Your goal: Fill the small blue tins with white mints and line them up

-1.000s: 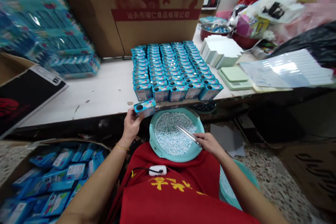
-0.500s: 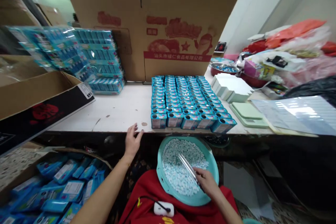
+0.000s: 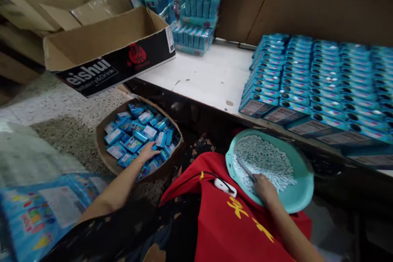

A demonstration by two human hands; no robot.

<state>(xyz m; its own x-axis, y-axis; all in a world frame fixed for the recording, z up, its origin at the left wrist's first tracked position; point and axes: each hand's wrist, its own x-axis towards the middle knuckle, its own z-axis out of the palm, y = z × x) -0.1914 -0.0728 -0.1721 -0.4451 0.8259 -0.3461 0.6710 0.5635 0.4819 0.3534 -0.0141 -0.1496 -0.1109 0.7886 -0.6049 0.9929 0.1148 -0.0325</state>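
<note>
My left hand (image 3: 147, 152) rests on the small blue packets (image 3: 133, 144) heaped in a round-sided cardboard container (image 3: 102, 147) on the floor. Its fingers look parted over the packets, and I make out nothing gripped in them. My right hand (image 3: 264, 188) is closed round the end of a slim silver metal scoop (image 3: 245, 168). The scoop's far end lies among small pale pellets (image 3: 267, 157). These fill part of a turquoise basin (image 3: 302, 196) on my lap, over a red apron (image 3: 211, 213).
Rows of blue boxes with round dark openings (image 3: 294, 86) stand on the white table (image 3: 211, 73). An open black-printed carton (image 3: 123, 63) juts over the table's left end. Wrapped blue packs (image 3: 196, 8) are stacked behind it. A large blue printed bag (image 3: 46, 213) lies at lower left.
The view has swung left and down. My left hand has gone from the table's front edge down to the packets in the cardboard container. My right hand still holds the scoop in the basin.
</note>
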